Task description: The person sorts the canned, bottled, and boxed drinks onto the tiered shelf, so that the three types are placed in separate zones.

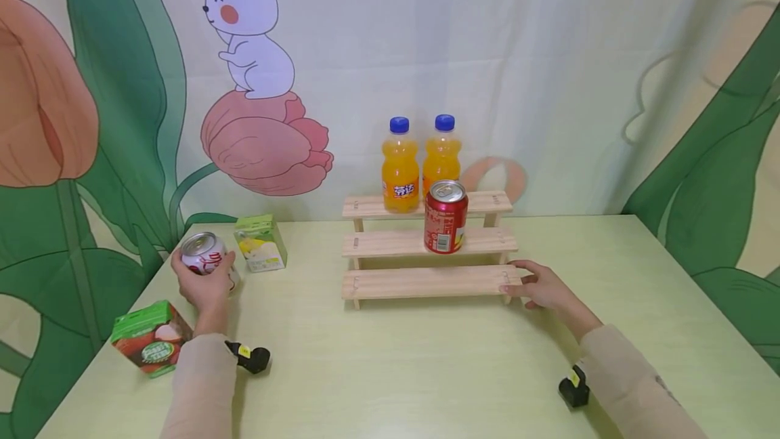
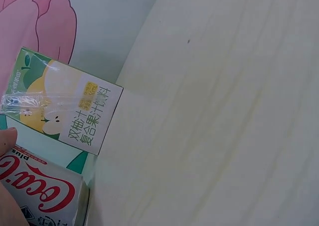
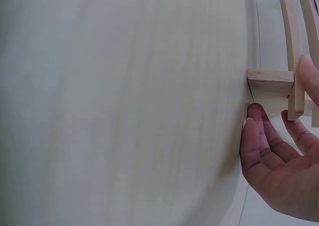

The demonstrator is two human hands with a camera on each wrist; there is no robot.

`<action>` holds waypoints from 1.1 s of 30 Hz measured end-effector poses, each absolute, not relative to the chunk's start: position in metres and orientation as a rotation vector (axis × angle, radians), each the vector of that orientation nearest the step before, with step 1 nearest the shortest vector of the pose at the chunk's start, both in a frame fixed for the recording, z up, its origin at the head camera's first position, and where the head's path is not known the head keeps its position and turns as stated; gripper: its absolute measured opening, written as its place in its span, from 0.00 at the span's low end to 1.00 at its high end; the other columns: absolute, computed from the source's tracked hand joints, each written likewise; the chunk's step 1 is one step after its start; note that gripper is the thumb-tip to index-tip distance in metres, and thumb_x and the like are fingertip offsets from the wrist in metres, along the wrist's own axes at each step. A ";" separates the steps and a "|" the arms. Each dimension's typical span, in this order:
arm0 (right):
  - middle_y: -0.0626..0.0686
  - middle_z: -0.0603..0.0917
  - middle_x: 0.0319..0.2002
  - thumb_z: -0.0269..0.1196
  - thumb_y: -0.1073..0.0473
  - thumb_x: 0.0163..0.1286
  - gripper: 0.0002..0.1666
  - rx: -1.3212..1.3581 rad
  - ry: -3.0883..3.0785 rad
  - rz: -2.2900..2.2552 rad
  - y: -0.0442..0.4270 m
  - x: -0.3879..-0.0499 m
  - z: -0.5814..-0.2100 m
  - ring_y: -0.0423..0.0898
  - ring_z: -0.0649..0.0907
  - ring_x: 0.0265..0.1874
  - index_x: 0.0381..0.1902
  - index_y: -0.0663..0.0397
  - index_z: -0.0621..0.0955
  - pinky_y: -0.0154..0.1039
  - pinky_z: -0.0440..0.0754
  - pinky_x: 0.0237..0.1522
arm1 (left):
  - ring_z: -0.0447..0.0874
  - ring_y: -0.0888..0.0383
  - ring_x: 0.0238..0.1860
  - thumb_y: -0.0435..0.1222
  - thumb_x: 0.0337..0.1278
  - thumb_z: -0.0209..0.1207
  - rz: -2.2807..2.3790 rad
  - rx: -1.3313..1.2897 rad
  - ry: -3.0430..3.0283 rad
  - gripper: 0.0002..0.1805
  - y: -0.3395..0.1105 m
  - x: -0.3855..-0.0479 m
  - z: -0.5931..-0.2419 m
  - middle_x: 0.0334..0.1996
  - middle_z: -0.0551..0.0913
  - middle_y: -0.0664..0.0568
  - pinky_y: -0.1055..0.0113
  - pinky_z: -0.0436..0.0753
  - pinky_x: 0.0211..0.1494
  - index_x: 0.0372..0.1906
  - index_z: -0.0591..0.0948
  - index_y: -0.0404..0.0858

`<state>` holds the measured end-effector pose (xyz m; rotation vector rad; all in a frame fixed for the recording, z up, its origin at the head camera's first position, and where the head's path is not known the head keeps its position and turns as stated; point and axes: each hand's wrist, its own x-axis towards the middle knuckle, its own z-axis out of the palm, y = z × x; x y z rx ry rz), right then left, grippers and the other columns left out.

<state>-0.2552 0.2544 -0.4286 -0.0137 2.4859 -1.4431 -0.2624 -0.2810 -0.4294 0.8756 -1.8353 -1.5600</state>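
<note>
Two pale-sleeved forearms (image 1: 204, 385) reach forward over the table (image 1: 390, 364). The left hand (image 1: 207, 290) is curled round a silvery can (image 1: 204, 253), thumb and fingers on opposite sides, at the table's left; whether its base touches the table I cannot tell. The right hand (image 1: 545, 286), angled inward, pinches the right end of the wooden rack's (image 1: 420, 283) lowest step.
</note>
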 end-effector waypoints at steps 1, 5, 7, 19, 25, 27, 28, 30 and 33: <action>0.65 0.74 0.47 0.65 0.54 0.58 0.42 -0.016 2.485 -1.447 0.254 -0.256 -0.429 0.46 0.76 0.34 0.65 0.64 0.60 0.39 0.77 0.28 | 0.53 0.58 0.67 0.46 0.45 0.66 -1.557 0.871 -1.832 0.46 -0.281 -0.262 -0.429 0.67 0.57 0.55 0.63 0.53 0.68 0.68 0.51 0.58; 0.66 0.74 0.47 0.65 0.54 0.58 0.42 -0.023 2.486 -1.448 0.253 -0.256 -0.429 0.46 0.76 0.34 0.64 0.64 0.60 0.39 0.77 0.28 | 0.53 0.58 0.67 0.46 0.45 0.66 -1.547 0.871 -1.824 0.46 -0.281 -0.262 -0.428 0.67 0.57 0.55 0.62 0.54 0.68 0.68 0.52 0.57; 0.65 0.74 0.47 0.65 0.54 0.58 0.42 -0.021 2.485 -1.449 0.253 -0.255 -0.429 0.46 0.76 0.34 0.64 0.65 0.60 0.39 0.77 0.28 | 0.53 0.58 0.67 0.45 0.45 0.66 -1.541 0.879 -1.824 0.46 -0.280 -0.262 -0.427 0.67 0.57 0.55 0.63 0.54 0.68 0.68 0.52 0.57; 0.65 0.74 0.46 0.65 0.55 0.58 0.41 0.001 2.495 -1.438 0.253 -0.255 -0.428 0.46 0.75 0.33 0.64 0.64 0.61 0.38 0.77 0.27 | 0.52 0.56 0.67 0.48 0.45 0.65 -1.590 0.907 -1.836 0.47 -0.275 -0.259 -0.421 0.67 0.56 0.54 0.60 0.55 0.67 0.68 0.50 0.58; 0.65 0.74 0.47 0.65 0.55 0.58 0.42 0.001 2.484 -1.455 0.253 -0.255 -0.429 0.46 0.76 0.34 0.64 0.64 0.60 0.39 0.77 0.28 | 0.54 0.57 0.66 0.48 0.46 0.65 -1.566 0.855 -1.830 0.44 -0.269 -0.257 -0.413 0.66 0.58 0.55 0.59 0.57 0.67 0.67 0.53 0.58; 0.65 0.74 0.47 0.65 0.54 0.58 0.42 -0.002 2.483 -1.453 0.254 -0.255 -0.429 0.46 0.75 0.34 0.64 0.63 0.60 0.39 0.77 0.28 | 0.54 0.57 0.66 0.48 0.46 0.65 -1.558 0.849 -1.830 0.44 -0.266 -0.256 -0.410 0.66 0.58 0.55 0.59 0.56 0.67 0.67 0.53 0.58; 0.64 0.74 0.46 0.65 0.54 0.58 0.42 -0.004 2.482 -1.453 0.254 -0.255 -0.429 0.47 0.75 0.34 0.65 0.63 0.60 0.39 0.77 0.28 | 0.54 0.57 0.66 0.48 0.46 0.65 -1.555 0.846 -1.829 0.44 -0.265 -0.255 -0.409 0.66 0.58 0.55 0.59 0.56 0.67 0.67 0.53 0.58; 0.64 0.74 0.46 0.65 0.54 0.58 0.42 -0.004 2.483 -1.453 0.254 -0.255 -0.429 0.47 0.75 0.34 0.64 0.63 0.60 0.39 0.77 0.28 | 0.54 0.57 0.66 0.47 0.46 0.65 -1.557 0.832 -1.826 0.44 -0.263 -0.254 -0.406 0.66 0.59 0.55 0.60 0.57 0.67 0.67 0.53 0.58; 0.64 0.74 0.46 0.65 0.54 0.58 0.42 -0.005 2.487 -1.448 0.253 -0.255 -0.428 0.48 0.75 0.35 0.64 0.63 0.60 0.38 0.77 0.28 | 0.55 0.58 0.65 0.46 0.46 0.65 -1.557 0.806 -1.820 0.44 -0.260 -0.251 -0.401 0.65 0.59 0.55 0.61 0.59 0.66 0.67 0.53 0.57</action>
